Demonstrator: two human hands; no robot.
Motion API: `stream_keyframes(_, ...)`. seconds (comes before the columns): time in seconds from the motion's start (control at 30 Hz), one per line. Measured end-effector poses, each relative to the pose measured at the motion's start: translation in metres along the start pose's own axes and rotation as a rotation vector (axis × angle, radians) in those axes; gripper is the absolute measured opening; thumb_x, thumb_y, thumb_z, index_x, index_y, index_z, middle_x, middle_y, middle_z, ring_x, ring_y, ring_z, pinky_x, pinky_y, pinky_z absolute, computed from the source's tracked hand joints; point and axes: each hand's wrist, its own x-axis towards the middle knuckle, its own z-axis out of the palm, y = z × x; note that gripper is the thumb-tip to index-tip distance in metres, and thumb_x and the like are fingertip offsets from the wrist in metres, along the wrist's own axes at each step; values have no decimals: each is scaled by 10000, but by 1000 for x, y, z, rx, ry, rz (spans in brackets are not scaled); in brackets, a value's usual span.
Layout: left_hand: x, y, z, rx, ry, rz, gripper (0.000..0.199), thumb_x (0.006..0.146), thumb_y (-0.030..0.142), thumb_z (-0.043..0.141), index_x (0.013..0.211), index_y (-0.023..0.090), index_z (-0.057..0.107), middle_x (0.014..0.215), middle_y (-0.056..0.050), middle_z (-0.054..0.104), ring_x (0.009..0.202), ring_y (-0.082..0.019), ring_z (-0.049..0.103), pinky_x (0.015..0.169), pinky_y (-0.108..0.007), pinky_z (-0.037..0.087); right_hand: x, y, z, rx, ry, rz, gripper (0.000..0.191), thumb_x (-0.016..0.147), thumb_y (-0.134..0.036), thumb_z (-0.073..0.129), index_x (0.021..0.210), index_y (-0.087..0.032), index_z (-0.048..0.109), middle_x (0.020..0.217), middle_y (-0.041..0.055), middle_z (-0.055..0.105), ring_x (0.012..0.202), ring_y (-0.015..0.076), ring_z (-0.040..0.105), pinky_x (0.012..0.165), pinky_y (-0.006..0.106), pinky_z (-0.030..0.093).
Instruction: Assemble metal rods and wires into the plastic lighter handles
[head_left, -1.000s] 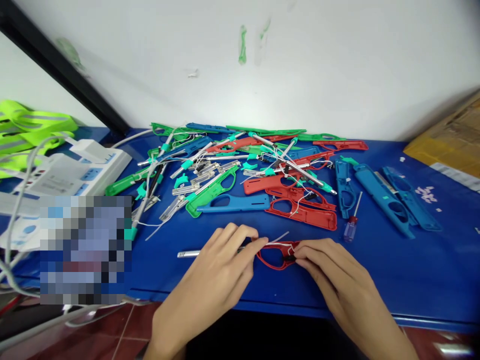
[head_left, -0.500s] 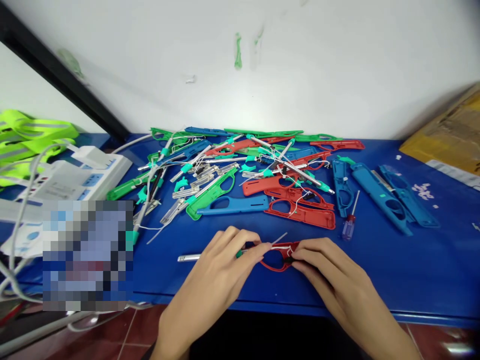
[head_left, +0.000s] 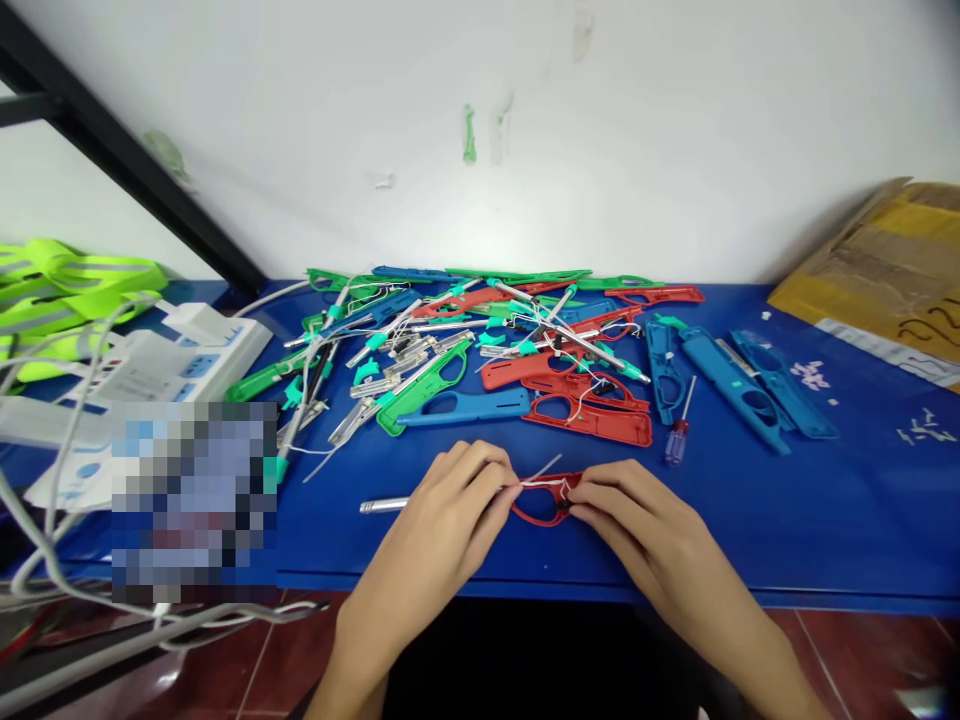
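A red lighter shell (head_left: 534,512) with a looped opening lies near the blue table's front edge, between my hands. My left hand (head_left: 457,510) is closed over its left part, thumb and fingers pinching a thin white wire (head_left: 551,466). From under that hand a silver metal tube (head_left: 382,506) sticks out to the left. My right hand (head_left: 637,520) is closed on the right end of the shell, its fingertips beside a small black part (head_left: 564,506). Both palms hide much of the shell.
Behind lie blue (head_left: 472,407), green (head_left: 427,385) and red shells (head_left: 592,418), metal tubes and wires. A screwdriver (head_left: 676,440) lies right. A power strip (head_left: 225,355) and cables are left, a cardboard box (head_left: 862,270) far right.
The view has shifted slightly. My left thumb and fingers have drawn closer together on the white wire, which has changed its angle a little. My right hand keeps its hold.
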Motion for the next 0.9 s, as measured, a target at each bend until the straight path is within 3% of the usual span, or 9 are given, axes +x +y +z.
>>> stream_keyframes(0.27, -1, -1, 0, -16, -14, -31, 154, 1156, 170, 508, 1045, 231, 596, 1207, -19, 692, 1072, -209, 635, 1006, -372, 455, -6, 1, 6, 7, -16, -2, 178, 1154, -270, 543, 1220, -252, 707, 1183, 70, 778, 1033, 214, 763, 940, 388, 654)
stream_keyframes(0.4, -1, -2, 1, -13, 52, -26, 108, 1152, 208, 554, 1219, 252, 627, 1229, -15, 717, 1133, -216, 672, 1051, -380, 453, -7, 5, -3, 20, 23, -28, 244, 1138, -325, 593, 1366, -264, 657, 1271, 82, 775, 1140, 229, 761, 996, 395, 645)
stream_keyframes(0.5, -2, -4, 2, 6, 61, 8, 123, 1154, 250, 579, 1258, 253, 645, 1237, -20, 729, 1145, -223, 685, 1075, -392, 452, 11, 39, -30, -134, 120, 23, 265, 1143, -373, 560, 1344, -264, 695, 1283, 100, 779, 1197, 263, 746, 1042, 438, 619)
stream_keyframes(0.6, -1, -5, 2, 32, 41, 36, 111, 1165, 281, 561, 1198, 249, 662, 1224, -20, 735, 1094, -228, 676, 1003, -385, 463, 47, 99, -65, -340, 148, 172, 322, 1137, -351, 493, 1271, -210, 750, 1237, 155, 785, 1169, 325, 732, 1046, 521, 588)
stream_keyframes(0.67, -1, -5, 1, 28, 20, 47, 144, 1179, 272, 519, 1146, 250, 658, 1217, -11, 733, 1070, -221, 665, 986, -384, 456, 74, 139, -82, -403, 96, 229, 327, 1099, -301, 536, 1289, -155, 758, 1230, 194, 781, 1165, 361, 727, 1047, 553, 577)
stream_keyframes(0.77, -1, -4, 0, 12, 6, 49, 180, 1190, 259, 479, 1108, 238, 637, 1202, -10, 730, 1062, -215, 660, 991, -390, 451, 103, 182, -88, -464, -4, 289, 300, 1094, -294, 595, 1304, -144, 748, 1252, 182, 774, 1154, 314, 734, 1058, 519, 583)
stream_keyframes(0.9, -2, -2, 1, 1, 19, 42, 151, 1184, 285, 505, 1117, 227, 628, 1184, -24, 735, 1052, -221, 670, 973, -392, 469, 114, 203, -76, -494, -102, 338, 345, 1057, -434, 732, 1291, -180, 713, 1295, 86, 741, 1128, 238, 737, 1003, 483, 626)
